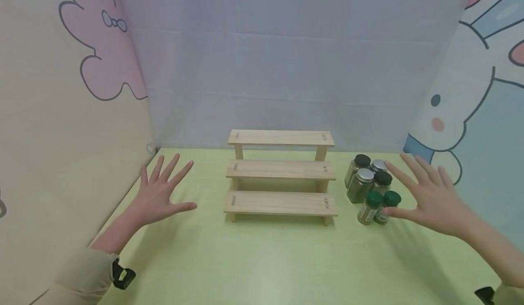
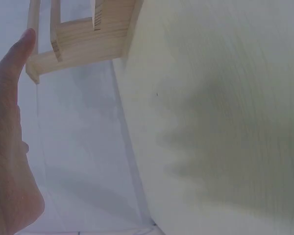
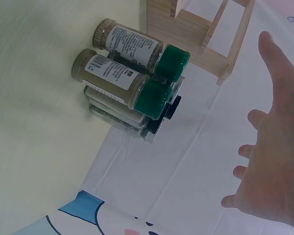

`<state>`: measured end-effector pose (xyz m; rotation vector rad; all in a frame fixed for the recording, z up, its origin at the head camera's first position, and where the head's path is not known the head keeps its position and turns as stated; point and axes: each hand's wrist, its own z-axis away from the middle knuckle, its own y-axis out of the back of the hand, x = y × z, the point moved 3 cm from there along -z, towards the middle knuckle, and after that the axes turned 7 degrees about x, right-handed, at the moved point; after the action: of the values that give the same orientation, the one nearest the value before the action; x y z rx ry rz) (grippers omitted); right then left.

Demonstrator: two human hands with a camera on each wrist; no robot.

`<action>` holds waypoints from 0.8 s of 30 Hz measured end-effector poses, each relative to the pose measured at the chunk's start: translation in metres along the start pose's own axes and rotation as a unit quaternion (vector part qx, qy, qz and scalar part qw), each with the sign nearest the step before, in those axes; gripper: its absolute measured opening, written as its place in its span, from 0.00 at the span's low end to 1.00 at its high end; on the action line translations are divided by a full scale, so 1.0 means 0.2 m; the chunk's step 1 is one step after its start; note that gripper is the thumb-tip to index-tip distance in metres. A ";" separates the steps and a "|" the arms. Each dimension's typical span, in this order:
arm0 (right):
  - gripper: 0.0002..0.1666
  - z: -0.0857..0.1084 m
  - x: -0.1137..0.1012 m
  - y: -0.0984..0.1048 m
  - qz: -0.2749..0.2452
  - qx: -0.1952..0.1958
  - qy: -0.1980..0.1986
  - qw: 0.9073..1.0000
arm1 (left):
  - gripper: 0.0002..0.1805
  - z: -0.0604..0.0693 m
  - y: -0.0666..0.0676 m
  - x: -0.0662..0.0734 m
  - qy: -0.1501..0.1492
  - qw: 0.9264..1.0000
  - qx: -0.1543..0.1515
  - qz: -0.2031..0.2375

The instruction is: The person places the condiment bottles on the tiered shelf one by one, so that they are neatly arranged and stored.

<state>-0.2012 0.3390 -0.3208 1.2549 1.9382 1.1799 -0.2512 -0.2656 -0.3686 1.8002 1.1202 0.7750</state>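
Found six capped jars [image 1: 362, 189] standing upright, right of the wooden rack [image 1: 280, 202], just left of the empty, spread-fingered right hand [image 1: 438, 201], well apart from the likewise empty, spread-fingered left hand [image 1: 156, 199].

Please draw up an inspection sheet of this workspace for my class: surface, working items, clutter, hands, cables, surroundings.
Surface: pale yellow-green table, rack and jars standing on it.
Working items: three-tier wooden rack; to its right, six jars grouped together, two each with black lids, silver lids and green lids.
Clutter: nothing seen.
Hands: left hand raised left of the rack, fingers spread, holding nothing; right hand raised near the jars, fingers spread, holding nothing.
Cables: nothing seen.
Surroundings: pale cloth behind; cartoon-printed panels at both sides.
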 end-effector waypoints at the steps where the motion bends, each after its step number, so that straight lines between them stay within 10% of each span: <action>1: 0.67 0.00 0.01 0.00 -0.005 -0.003 -0.005 1.000 | 0.58 0.00 -0.01 0.00 0.006 1.000 -0.002 0.012; 13: 0.65 0.03 0.10 -0.09 -0.101 0.028 -0.035 0.994 | 0.56 0.00 -0.18 0.11 0.071 0.981 0.008 0.182; 24: 0.61 0.09 0.15 -0.18 -0.205 0.051 -0.083 0.974 | 0.53 0.01 -0.33 0.21 0.142 0.918 -0.006 0.370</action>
<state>-0.2153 0.3667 -0.3599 0.9044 2.0237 0.7526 -0.2574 -0.2130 -0.4272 2.1609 0.5638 1.5190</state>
